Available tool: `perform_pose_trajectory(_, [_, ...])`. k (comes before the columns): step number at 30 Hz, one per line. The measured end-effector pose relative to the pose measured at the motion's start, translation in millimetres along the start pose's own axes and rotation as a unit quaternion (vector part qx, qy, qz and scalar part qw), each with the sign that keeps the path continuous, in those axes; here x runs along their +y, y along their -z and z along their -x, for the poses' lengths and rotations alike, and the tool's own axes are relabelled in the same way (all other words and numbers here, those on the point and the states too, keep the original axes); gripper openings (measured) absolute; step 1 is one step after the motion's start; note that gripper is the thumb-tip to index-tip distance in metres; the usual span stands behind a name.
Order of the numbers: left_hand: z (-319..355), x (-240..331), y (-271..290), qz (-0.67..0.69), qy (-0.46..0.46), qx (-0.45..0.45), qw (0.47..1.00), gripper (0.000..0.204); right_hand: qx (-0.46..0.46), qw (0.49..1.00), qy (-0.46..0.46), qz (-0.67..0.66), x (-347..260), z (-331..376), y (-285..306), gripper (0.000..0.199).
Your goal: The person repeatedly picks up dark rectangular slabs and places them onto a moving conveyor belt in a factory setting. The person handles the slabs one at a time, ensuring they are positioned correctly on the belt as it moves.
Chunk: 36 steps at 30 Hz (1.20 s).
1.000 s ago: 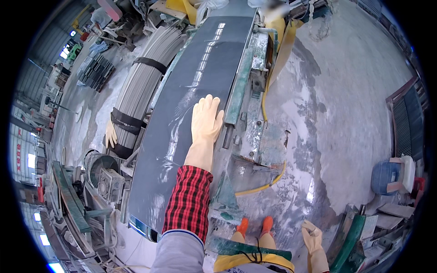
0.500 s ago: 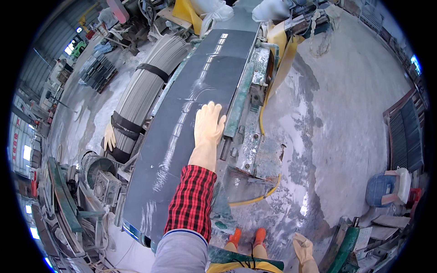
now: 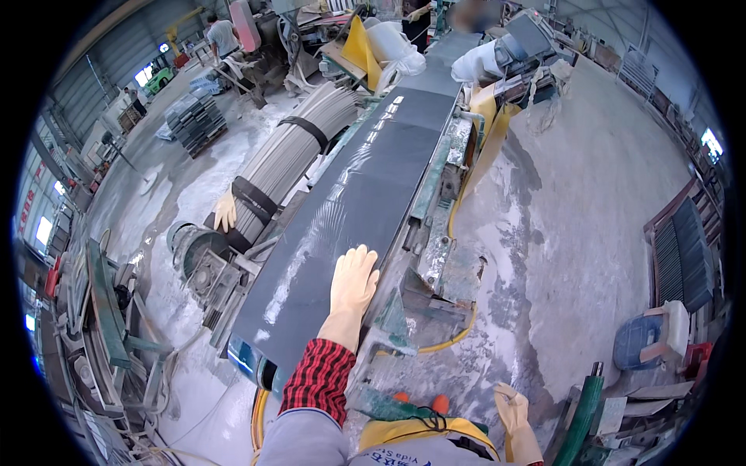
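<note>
My left hand, in a cream rubber glove with a red-and-black checked cuff, lies flat on a long dark grey conveyor belt. Its fingers point away from me and rest near the belt's right edge. A bright streak of reflected light runs along the surface. At the lower right, my right hand hangs beside my body in a matching glove. Its fingers are curled in, with nothing visible in them, and it is apart from the belt. A loose cream glove lies on a strapped bundle of long grey strips left of the belt.
A motor stands by the belt's near left side. Green metal framing and a yellow hose run along the right. A blue water jug and metal scrap sit farther right. Stacked dark slabs are at far left.
My left hand has slid toward me along the belt, still flat on it. The view has tilted up, showing more of the far end. My right hand stays hanging at my side.
</note>
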<state>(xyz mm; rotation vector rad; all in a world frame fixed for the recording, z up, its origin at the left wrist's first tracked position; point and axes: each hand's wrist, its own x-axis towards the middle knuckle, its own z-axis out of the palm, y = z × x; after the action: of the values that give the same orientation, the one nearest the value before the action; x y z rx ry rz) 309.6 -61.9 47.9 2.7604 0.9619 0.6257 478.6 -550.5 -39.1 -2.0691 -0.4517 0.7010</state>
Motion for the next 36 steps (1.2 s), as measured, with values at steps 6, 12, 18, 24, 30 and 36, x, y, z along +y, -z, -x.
perform_pose_trajectory(6, [95.5,5.9,43.3,0.001,0.002,0.001,1.000,0.035,-0.015,0.997,-0.003,-0.070,-7.2,21.3,-17.9,0.012])
perform_pose_trajectory(12, [165.5,7.9,71.5,0.005,0.016,0.001,1.000,0.040,-0.067,0.997,0.014,-0.040,-8.1,35.6,-16.0,0.013])
perform_pose_trajectory(18, [229.9,9.9,92.8,-0.004,0.056,-0.007,0.998,0.042,-0.082,0.996,0.031,-0.020,-1.8,36.8,-24.5,0.012])
perform_pose_trajectory(24, [270.0,15.2,110.9,0.009,0.121,-0.027,0.992,0.044,-0.097,0.993,0.035,-0.060,16.5,38.4,-39.2,0.010])
perform_pose_trajectory(30, [318.9,-32.3,84.4,0.397,0.377,0.124,0.828,0.057,-0.105,0.993,0.040,-0.026,-1.4,43.9,-40.7,0.010])
perform_pose_trajectory(36, [272.2,-36.3,122.6,0.434,0.631,0.153,0.625,0.068,-0.086,0.995,0.030,-0.042,7.7,49.2,-39.9,0.010])
